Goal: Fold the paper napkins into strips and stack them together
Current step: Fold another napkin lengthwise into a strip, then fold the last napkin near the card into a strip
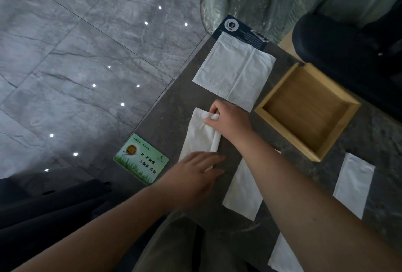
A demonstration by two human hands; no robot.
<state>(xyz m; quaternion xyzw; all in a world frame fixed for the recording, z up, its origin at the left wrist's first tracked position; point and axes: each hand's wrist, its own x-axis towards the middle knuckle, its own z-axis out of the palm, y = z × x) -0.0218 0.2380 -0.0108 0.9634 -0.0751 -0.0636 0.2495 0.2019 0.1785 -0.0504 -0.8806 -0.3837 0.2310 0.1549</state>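
Observation:
A white paper napkin lies partly folded on the dark table. My right hand pinches its far right corner, with the right edge rolled over. My left hand lies flat with fingers spread on the napkin's near end. An unfolded napkin lies farther back. A folded strip lies under my right forearm. Another strip rests to the right, and a third shows at the bottom edge.
An empty wooden box stands right of my right hand. A green card sits at the table's left edge, a dark card at the far corner. A black chair is behind. Grey floor tiles lie left.

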